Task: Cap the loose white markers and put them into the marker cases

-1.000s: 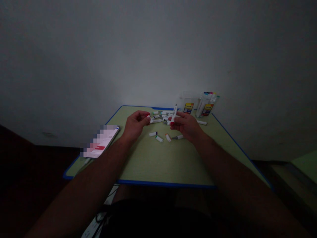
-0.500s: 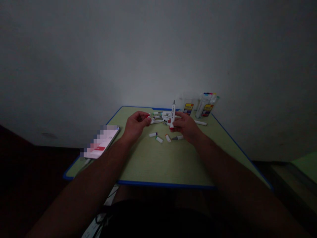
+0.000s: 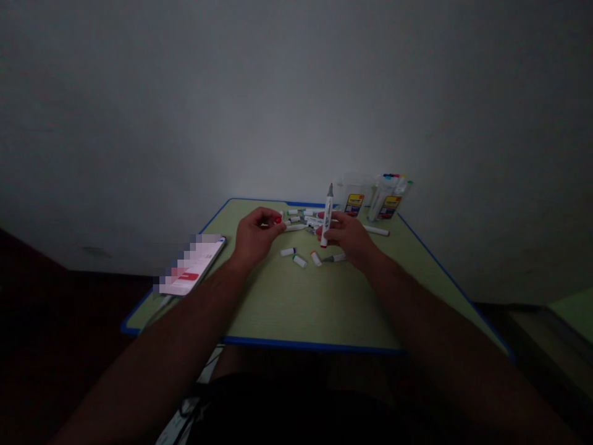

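My right hand [image 3: 348, 236] grips a white marker [image 3: 327, 216] upright, its bare grey tip up and its red end down. Between the fingers of my left hand [image 3: 257, 235] is a small marker cap [image 3: 278, 220] with a red end. Behind and between my hands lies a loose pile of white markers [image 3: 313, 220]. Nearer to me are several caps, among them a purple-ended one [image 3: 288, 251], a green-ended one [image 3: 300, 261] and an orange-ended one [image 3: 315, 258]. An uncapped marker [image 3: 335, 258] rests below my right hand, partly hidden by it.
At the back right stand a clear case [image 3: 356, 191] and a second clear case [image 3: 390, 201] with markers in it. A white marker [image 3: 376, 230] lies in front of them. On the left is a phone [image 3: 194, 266] with a cable. The green table [image 3: 306, 309] has blue edging.
The red-ended cap has turned in my left fingers, so its red end shows more. The marker in my right hand leans slightly more to the right. The view has shifted a little.
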Tool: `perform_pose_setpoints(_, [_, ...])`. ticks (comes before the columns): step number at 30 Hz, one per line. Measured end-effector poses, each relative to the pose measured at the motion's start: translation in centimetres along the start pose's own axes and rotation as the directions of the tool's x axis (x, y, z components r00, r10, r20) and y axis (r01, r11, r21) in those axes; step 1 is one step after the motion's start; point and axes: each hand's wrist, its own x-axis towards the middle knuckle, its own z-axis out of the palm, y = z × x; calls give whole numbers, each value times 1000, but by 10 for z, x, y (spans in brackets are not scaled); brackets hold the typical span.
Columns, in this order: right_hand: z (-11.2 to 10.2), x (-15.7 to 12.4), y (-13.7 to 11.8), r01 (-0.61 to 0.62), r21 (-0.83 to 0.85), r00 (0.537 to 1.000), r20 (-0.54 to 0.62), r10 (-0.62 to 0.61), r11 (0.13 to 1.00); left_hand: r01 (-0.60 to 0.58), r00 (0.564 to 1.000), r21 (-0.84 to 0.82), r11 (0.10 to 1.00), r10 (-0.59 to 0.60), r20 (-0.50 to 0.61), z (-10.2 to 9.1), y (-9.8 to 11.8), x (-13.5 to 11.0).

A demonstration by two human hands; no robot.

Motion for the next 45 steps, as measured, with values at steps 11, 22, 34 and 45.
perform_pose_setpoints(11, [-1,0,1,16,6,1000,18,-16,1000,-3,1000,46,999,2,16,1,4,-2])
perform_pose_setpoints(22, [-2,1,5,26,0,999,31,-26,1000,2,999,4,1000,-2,38,1,1,-2])
perform_pose_setpoints(34, [-2,-2,4,129,-51,991,52,-126,990,149,989,-305,941,-136,64,1,5,-1])
perform_pose_setpoints(45, [-5,-1,8,252,-259,968,57,-246,932,274,959,-424,863,-277,56,2,5,2])
